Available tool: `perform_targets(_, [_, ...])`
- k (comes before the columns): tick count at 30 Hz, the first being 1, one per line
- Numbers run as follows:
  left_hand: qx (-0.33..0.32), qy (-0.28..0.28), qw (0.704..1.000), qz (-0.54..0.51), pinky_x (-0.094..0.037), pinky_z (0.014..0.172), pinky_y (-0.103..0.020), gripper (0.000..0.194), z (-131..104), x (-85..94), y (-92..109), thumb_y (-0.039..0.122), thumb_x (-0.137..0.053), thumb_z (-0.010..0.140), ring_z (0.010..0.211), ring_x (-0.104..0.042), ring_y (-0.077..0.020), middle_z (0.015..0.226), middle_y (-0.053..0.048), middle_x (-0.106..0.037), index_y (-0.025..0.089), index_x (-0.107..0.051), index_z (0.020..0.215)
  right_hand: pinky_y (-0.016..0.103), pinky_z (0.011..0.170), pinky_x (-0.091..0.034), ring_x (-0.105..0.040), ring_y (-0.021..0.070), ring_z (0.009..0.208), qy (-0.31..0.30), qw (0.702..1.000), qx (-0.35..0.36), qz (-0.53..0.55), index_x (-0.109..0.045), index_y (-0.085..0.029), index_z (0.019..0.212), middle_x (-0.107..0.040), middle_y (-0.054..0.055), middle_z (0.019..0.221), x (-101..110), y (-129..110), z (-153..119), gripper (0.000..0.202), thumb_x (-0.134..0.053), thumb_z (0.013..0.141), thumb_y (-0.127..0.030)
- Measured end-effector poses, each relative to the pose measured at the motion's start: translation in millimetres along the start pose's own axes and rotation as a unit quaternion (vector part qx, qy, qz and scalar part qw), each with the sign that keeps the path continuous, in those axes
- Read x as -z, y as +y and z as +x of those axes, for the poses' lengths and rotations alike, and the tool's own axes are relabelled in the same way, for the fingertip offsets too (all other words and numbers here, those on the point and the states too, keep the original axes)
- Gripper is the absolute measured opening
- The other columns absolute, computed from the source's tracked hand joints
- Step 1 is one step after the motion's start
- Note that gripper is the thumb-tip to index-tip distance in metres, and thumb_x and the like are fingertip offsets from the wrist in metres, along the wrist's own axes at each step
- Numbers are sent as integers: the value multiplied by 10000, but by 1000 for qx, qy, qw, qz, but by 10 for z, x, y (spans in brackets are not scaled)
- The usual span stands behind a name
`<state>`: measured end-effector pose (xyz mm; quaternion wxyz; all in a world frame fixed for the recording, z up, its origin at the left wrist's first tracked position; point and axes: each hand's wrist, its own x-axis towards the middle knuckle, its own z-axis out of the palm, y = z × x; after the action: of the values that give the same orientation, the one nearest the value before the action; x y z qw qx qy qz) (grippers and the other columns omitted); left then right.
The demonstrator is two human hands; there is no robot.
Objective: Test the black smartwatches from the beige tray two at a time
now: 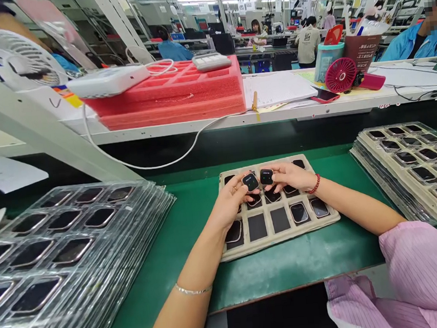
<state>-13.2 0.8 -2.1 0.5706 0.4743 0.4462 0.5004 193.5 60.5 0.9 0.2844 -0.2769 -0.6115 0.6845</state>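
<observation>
Green felt bench [290, 270], beige moulded tray [283, 240]; left hand [230, 204] and right hand [291, 176] each pinching a glossy square module.

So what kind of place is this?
Probably an electronics factory line. Both hands, left hand and right hand, hold small black parts over a tray on a green belt, with tray stacks beside it and workers behind.

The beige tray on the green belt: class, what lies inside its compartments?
The beige tray holds small dark square parts in some pockets; others look empty. The left hand and right hand each hold one part, covering the pockets beneath.
</observation>
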Motion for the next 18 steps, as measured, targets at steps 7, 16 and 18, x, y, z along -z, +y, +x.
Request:
perform_targets(7, [-24, 15, 999, 46, -405, 491, -191, 515, -30, -48, 35, 223, -703, 650, 659, -618, -135, 946, -83, -686, 143, -548, 1134, 174, 561, -567, -666, 119, 713, -12, 999, 17, -26, -557, -135, 1169, -673, 80, 1000, -29, 3, -14, 443, -573, 730, -77])
perform_targets(16, [-34, 8, 996, 79, -405, 521, -210, 528, -16, -61, 48, 216, -653, 659, 644, -598, -133, 928, -64, -688, 165, -524, 1169, 200, 576, -556, -660, 140, 757, -23, 995, 35, -90, -542, -144, 1136, -659, 64, 959, -31, -32, -19, 380, -548, 758, -104])
perform_targets(18, [-31, 17, 996, 87, -403, 517, -226, 484, -27, -54, 58, 291, -654, 693, 630, -605, -153, 886, -70, -687, 161, -538, 1144, 219, 587, -550, -661, 144, 746, -7, 994, 35, -106, -534, -142, 1092, -661, 62, 927, -34, -49, -27, 281, -533, 811, -145])
